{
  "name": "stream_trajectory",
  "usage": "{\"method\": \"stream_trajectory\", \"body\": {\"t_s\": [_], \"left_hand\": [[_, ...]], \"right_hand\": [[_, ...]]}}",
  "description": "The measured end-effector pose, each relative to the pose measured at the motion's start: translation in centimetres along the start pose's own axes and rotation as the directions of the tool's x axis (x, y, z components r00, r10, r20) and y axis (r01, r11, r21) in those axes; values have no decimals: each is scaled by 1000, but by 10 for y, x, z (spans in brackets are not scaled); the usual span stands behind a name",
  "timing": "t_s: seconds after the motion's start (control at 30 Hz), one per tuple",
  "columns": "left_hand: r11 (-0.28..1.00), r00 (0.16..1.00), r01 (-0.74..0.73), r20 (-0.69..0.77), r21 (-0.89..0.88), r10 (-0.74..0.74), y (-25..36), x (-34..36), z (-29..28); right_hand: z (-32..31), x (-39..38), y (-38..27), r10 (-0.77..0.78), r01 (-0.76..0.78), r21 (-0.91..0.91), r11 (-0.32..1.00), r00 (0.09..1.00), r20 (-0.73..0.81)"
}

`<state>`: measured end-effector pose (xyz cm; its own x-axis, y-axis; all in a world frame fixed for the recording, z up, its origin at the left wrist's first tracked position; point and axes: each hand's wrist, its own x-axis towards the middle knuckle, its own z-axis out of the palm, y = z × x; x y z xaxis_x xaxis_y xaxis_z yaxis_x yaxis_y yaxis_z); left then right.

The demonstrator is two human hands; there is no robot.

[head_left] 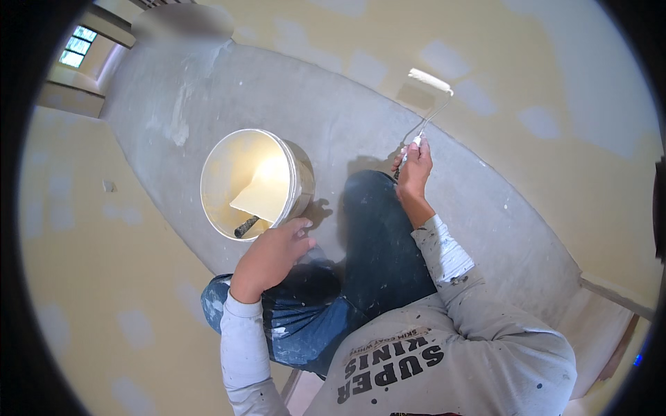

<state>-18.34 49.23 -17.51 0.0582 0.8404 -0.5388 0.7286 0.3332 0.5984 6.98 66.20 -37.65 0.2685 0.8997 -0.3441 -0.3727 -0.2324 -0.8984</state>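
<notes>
My right hand is closed round the handle of a paint roller. Its white sleeve is up against or just in front of the patched wall on the right, with a shadow beside it. My left hand is beside the near rim of a white bucket, fingers loosely bent and apart, and no object shows in them. Inside the bucket is pale cream paint. A flat pale piece leans in it, and a dark, paint-specked handle sticks up near the rim; whether they are joined I cannot tell.
My bent legs in blue trousers are between the bucket and the right wall. Grey floor runs between two cream walls with white patches. At the far left are a small window and a blurred shape.
</notes>
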Motion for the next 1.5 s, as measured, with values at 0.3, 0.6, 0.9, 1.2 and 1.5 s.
{"method": "stream_trajectory", "body": {"t_s": [0.3, 0.6, 0.9, 1.2, 1.5], "left_hand": [[1000, 1000, -3, 17, 18, 3, -2, -1, -2], [1000, 1000, -8, 2, -4, 8, -8, 0, 1], [1000, 1000, -2, -4, -2, 2, -6, -1, -4], [999, 999, 43, 13, -32, -42, -14, -2, 1], [1000, 1000, 5, 9, -16, -5, -19, 3, -1]], "right_hand": [[4, 54, 5, -273, 274, -20, 962, 962, 26], [-1, 76, 47, -229, 229, -22, 973, 973, 27], [6, 92, 51, -240, 236, -190, 953, 971, 6], [19, 90, 56, -291, 297, -116, 948, 954, 68], [-2, 99, 91, -165, 157, -195, 968, 986, -26]]}}
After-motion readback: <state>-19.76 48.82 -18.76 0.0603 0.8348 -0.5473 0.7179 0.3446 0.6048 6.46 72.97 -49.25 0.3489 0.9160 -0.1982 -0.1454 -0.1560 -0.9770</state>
